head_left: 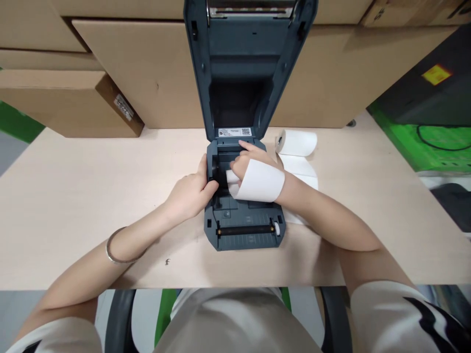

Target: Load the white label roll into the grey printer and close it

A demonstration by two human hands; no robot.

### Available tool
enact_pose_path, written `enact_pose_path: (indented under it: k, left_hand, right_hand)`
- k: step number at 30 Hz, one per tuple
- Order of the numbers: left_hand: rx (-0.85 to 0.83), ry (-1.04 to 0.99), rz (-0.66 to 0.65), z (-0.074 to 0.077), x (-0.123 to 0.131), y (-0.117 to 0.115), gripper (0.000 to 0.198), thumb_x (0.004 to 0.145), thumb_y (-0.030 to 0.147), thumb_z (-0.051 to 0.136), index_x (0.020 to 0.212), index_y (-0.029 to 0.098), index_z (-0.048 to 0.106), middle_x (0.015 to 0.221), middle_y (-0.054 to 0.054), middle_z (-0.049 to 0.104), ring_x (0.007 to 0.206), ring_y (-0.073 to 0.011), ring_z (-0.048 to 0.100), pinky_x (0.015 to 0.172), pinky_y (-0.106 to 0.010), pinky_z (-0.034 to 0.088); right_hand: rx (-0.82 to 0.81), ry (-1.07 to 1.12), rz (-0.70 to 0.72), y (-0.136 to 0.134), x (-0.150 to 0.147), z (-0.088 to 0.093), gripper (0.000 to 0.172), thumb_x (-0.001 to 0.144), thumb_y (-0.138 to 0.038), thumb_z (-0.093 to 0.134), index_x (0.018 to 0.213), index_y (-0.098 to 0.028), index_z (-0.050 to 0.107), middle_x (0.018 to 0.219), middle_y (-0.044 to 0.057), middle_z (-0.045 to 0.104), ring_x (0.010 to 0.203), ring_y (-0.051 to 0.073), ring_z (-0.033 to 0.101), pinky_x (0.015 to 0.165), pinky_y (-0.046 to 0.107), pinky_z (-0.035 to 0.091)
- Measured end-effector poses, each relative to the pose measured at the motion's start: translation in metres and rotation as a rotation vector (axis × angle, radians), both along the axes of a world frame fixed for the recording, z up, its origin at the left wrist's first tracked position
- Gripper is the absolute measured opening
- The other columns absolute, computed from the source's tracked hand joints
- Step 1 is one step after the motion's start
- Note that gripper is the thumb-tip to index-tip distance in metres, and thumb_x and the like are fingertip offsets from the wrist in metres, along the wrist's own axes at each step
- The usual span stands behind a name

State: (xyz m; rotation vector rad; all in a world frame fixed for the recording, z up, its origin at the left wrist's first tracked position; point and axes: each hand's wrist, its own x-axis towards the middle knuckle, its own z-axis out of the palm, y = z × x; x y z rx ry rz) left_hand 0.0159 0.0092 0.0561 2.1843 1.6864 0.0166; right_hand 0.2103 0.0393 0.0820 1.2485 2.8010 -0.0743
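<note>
A dark grey label printer (243, 230) sits on the pale table with its lid (250, 63) swung up. My left hand (191, 193) grips the left side of the printer's paper bay, fingers curled at the roll holder. My right hand (250, 159) reaches into the bay, closed on a white paper roll (232, 177). The roll's loose white strip (259, 182) drapes over my right wrist. A second white roll (296, 142) lies on the table just right of the printer, with paper trailing toward me.
Cardboard boxes (147, 73) stand along the back of the table (73, 186) behind the printer. A green crate (430, 142) and a black box sit at the right. A bangle circles my left wrist. A chair edge shows below the table's front.
</note>
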Motion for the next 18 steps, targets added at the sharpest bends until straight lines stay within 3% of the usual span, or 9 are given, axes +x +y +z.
enact_pose_path:
  k: [4, 7, 9, 13, 18]
  left_hand:
    - [0.045, -0.008, -0.012, -0.006, -0.003, 0.0, 0.084, 0.096, 0.039, 0.029, 0.171, 0.006, 0.012, 0.093, -0.014, 0.081, 0.087, -0.0356, 0.078, 0.074, -0.042, 0.058]
    - [0.056, -0.025, -0.007, -0.009, -0.003, 0.0, 0.084, 0.096, 0.038, 0.031, 0.172, 0.009, 0.011, 0.092, -0.012, 0.082, 0.086, -0.0344, 0.078, 0.074, -0.042, 0.058]
    - [0.057, -0.038, 0.003, -0.01, -0.004, 0.0, 0.085, 0.095, 0.039, 0.031, 0.173, 0.011, 0.009, 0.093, -0.011, 0.082, 0.087, -0.0341, 0.078, 0.076, -0.043, 0.059]
    - [0.042, -0.064, 0.008, -0.011, -0.003, 0.001, 0.087, 0.095, 0.04, 0.032, 0.173, 0.011, 0.006, 0.1, -0.012, 0.082, 0.093, -0.035, 0.079, 0.08, -0.045, 0.06]
    - [0.017, -0.08, 0.018, -0.009, -0.003, 0.001, 0.088, 0.094, 0.039, 0.032, 0.173, 0.012, 0.005, 0.107, -0.014, 0.082, 0.101, -0.037, 0.079, 0.083, -0.048, 0.061]
  right_hand:
    - [0.085, -0.08, -0.09, -0.019, 0.017, 0.038, 0.02, 0.094, -0.019, 0.057, 0.102, -0.013, 0.075, 0.109, 0.013, 0.079, 0.11, 0.03, 0.074, 0.13, 0.048, 0.036]
    - [0.259, -0.003, -0.243, -0.031, 0.046, 0.063, 0.024, 0.098, -0.029, 0.057, 0.113, -0.018, 0.072, 0.119, 0.012, 0.077, 0.116, 0.036, 0.071, 0.112, 0.053, 0.051]
    - [0.306, 0.058, -0.396, -0.028, 0.069, 0.07, 0.023, 0.095, -0.031, 0.061, 0.113, -0.023, 0.071, 0.118, 0.012, 0.077, 0.112, 0.039, 0.071, 0.099, 0.053, 0.055]
    - [0.191, 0.066, -0.627, 0.005, 0.101, 0.055, 0.029, 0.087, -0.029, 0.072, 0.114, -0.021, 0.074, 0.115, 0.016, 0.078, 0.109, 0.041, 0.071, 0.089, 0.048, 0.053]
    - [0.11, 0.07, -0.559, 0.053, 0.1, 0.012, 0.039, 0.087, -0.043, 0.074, 0.115, -0.015, 0.077, 0.112, 0.016, 0.078, 0.107, 0.036, 0.069, 0.091, 0.045, 0.052]
